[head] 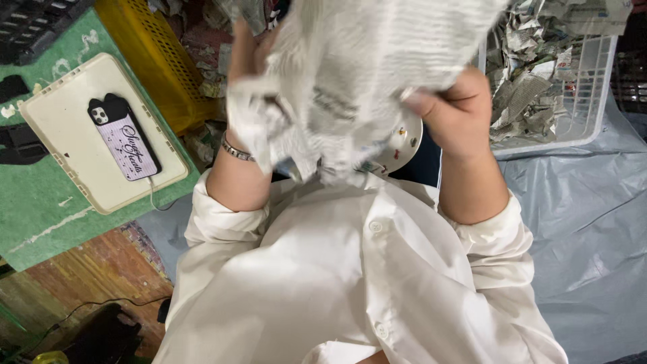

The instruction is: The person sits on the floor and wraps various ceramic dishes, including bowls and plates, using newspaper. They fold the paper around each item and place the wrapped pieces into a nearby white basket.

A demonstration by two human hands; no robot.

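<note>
Both forearms raised, right hand fingers clenched on crumpled newspaper, left hand fingers gripping its other edge.

Cream plastic lid sits on the green surface at its right edge, phone in a black and lilac case on top, cable off its lower end. Yellow crate just beyond. White basket of crumpled newspaper scraps on grey plastic sheet.
</note>
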